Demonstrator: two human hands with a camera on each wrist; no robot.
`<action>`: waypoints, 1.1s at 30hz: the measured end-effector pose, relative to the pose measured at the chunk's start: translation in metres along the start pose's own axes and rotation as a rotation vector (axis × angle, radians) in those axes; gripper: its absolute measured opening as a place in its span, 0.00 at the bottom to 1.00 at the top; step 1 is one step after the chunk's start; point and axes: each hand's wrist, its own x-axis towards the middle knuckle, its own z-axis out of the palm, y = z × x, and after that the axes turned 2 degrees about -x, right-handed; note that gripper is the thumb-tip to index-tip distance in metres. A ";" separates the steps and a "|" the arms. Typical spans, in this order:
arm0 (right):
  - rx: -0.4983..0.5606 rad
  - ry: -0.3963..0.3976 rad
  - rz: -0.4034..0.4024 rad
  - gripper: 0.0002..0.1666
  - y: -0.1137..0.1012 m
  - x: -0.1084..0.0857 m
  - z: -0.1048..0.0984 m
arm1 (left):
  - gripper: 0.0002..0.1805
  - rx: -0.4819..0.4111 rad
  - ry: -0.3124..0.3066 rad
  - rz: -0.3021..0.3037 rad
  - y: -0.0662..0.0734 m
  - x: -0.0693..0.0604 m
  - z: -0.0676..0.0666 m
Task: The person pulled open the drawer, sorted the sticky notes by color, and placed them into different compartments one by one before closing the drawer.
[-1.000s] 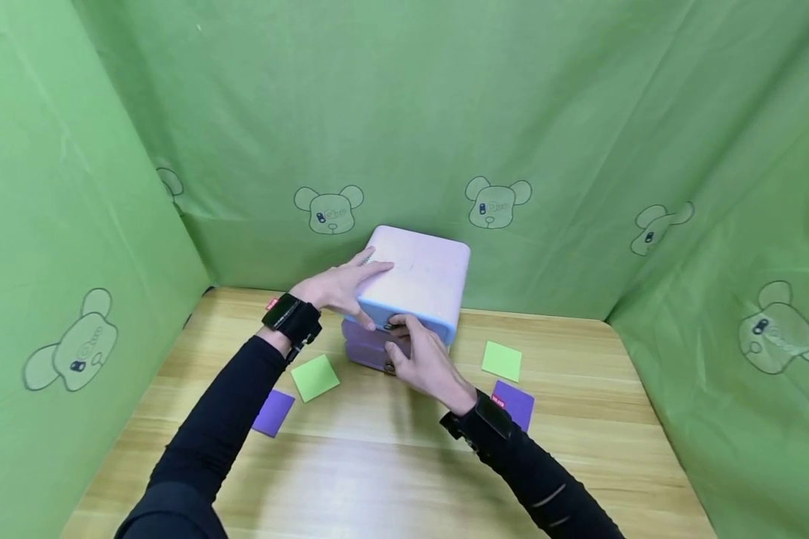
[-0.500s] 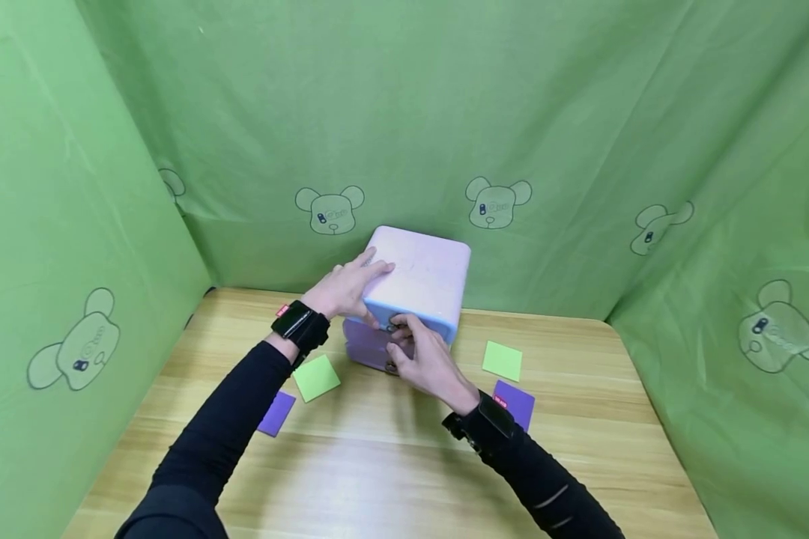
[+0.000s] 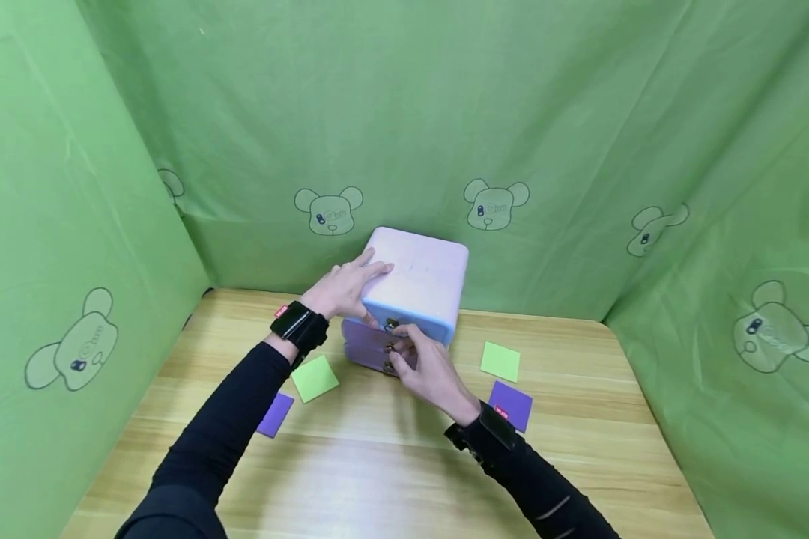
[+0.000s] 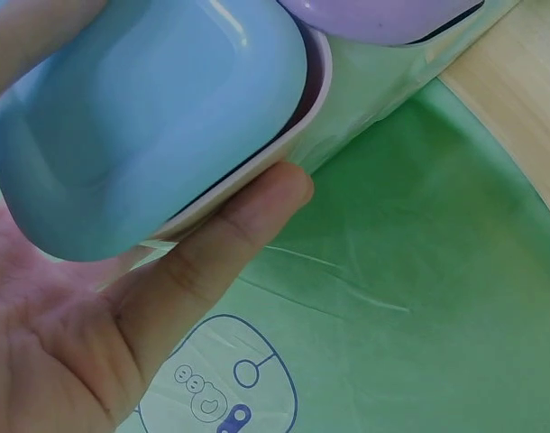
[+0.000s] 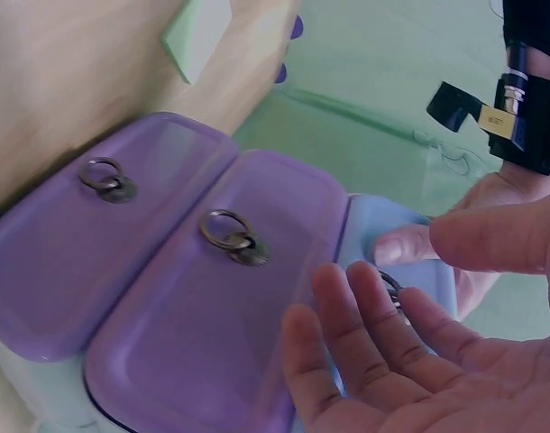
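A small pink-topped cabinet (image 3: 421, 262) stands on the table, with a blue top drawer (image 4: 167, 117) over two purple drawers (image 5: 207, 316). Metal ring pulls (image 5: 248, 249) hang on their fronts. My left hand (image 3: 340, 290) rests on the cabinet's upper left corner; its fingers lie straight over the top and side, and its thumb (image 5: 406, 244) touches the blue front. In front of the drawers is my right hand (image 3: 431, 370), its fingers loosely bent and apart. They partly hide the blue drawer's ring in the right wrist view, with nothing visibly held.
Green square notes (image 3: 314, 378) lie left and right of the cabinet, each with a purple square (image 3: 510, 406) nearer me. Green cloth (image 3: 404, 112) with bear-head drawings walls in the wooden table (image 3: 350, 479) behind and at both sides.
My right hand has drawn slightly down from the blue drawer's ring, which now shows above the fingers. The left hand has shifted a little right, still on the corner. The cabinet stays put.
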 end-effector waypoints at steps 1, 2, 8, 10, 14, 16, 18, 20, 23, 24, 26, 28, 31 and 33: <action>-0.004 -0.006 0.003 0.21 0.001 -0.001 0.001 | 0.62 -0.003 0.001 -0.002 0.000 0.000 0.000; -0.010 -0.014 0.009 0.21 0.002 -0.001 0.002 | 0.63 -0.006 0.003 -0.005 0.000 0.000 0.000; -0.076 -0.043 0.025 0.19 0.010 -0.006 0.014 | 0.63 -0.020 0.000 -0.019 0.002 0.000 0.001; -0.092 -0.064 0.039 0.20 0.013 -0.008 0.018 | 0.63 -0.022 -0.005 -0.021 0.002 0.000 0.002; -0.113 -0.142 0.079 0.24 0.017 -0.010 0.025 | 0.64 -0.022 -0.013 -0.032 0.002 0.000 0.002; -0.136 -0.187 0.096 0.28 0.019 -0.011 0.027 | 0.66 -0.019 -0.016 -0.039 0.002 0.001 0.002; -0.150 -0.219 0.109 0.32 0.020 -0.012 0.030 | 0.68 -0.015 -0.020 -0.045 0.002 0.001 0.002; -0.161 -0.237 0.116 0.35 0.022 -0.012 0.032 | 0.69 -0.007 -0.027 -0.053 0.003 0.001 0.001; -0.170 -0.255 0.124 0.36 0.024 -0.010 0.034 | 0.70 0.003 -0.040 -0.067 0.004 0.002 0.001; -0.173 -0.263 0.127 0.37 0.024 -0.010 0.034 | 0.70 0.004 -0.043 -0.072 0.004 0.002 0.000; -0.173 -0.278 0.133 0.37 0.025 -0.009 0.035 | 0.70 0.008 -0.048 -0.075 0.004 0.003 0.000; -0.188 -0.285 0.132 0.36 0.026 -0.008 0.036 | 0.70 0.006 -0.049 -0.075 0.004 0.003 0.000; -0.205 -0.283 0.125 0.34 0.028 -0.007 0.037 | 0.71 -0.001 -0.053 -0.077 0.004 0.002 0.001; -0.223 -0.274 0.111 0.31 0.028 -0.008 0.038 | 0.70 -0.011 -0.053 -0.083 0.003 0.002 0.001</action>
